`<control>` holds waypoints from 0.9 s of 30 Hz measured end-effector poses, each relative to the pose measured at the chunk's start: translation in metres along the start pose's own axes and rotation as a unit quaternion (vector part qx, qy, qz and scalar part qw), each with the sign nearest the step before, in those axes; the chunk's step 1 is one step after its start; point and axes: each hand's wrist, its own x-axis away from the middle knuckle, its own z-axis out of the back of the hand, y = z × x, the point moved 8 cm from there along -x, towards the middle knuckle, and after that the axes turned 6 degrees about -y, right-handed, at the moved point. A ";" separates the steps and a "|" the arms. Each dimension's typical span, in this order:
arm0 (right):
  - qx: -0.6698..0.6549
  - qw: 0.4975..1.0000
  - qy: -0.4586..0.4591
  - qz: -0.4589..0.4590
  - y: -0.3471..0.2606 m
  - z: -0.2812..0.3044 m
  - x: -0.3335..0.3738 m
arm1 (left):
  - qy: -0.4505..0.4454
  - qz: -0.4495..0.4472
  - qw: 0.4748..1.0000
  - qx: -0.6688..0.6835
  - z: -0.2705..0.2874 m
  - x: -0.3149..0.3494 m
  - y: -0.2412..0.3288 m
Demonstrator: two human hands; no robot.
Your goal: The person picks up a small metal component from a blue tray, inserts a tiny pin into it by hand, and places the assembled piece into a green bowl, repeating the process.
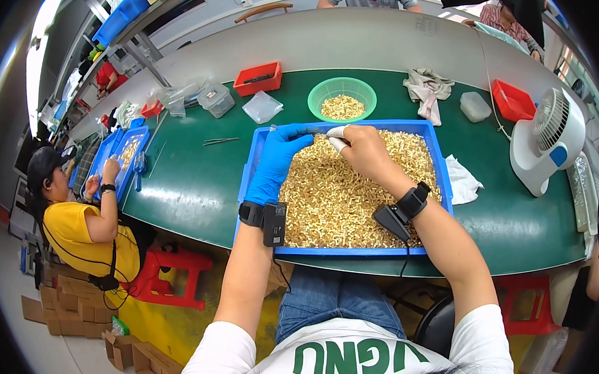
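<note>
At the far left a person in a yellow shirt (80, 233) sits at the same green surface (191, 181), hands in a smaller blue tray (122, 154). Between that tray and the wearer's hands a pair of tweezers (220, 141) lies flat on the surface.

The left hand (277, 162), in a blue glove, reaches into the big blue tray (261, 151) near its far left corner, fingers curled in a pinch around a small dark tool; what kind of tool is too small to tell. A black band with a small box (264, 218) sits on that wrist. Under and right of this hand the tray is filled with a heap of small tan pieces (339, 202).

The right hand (359, 149) is bare, with white tape on the fingertips, and is just beside the left hand, touching or almost touching it over the far edge of the heap. Its fingers are clenched on something small; whether it is one of the tan pieces cannot be told. A black band and box (403, 209) ride on this wrist too.

Beyond both hands stands a green bowl (343, 98) holding more tan pieces, with a red bin (258, 78) to its left and a crumpled cloth (426, 89) to its right. Well to the right of the right hand are a second red bin (514, 100) and a white fan (546, 139).
</note>
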 end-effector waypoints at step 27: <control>0.023 0.999 -0.037 -0.010 0.001 -0.002 0.000 | 0.015 -0.024 0.999 0.036 0.003 -0.001 -0.005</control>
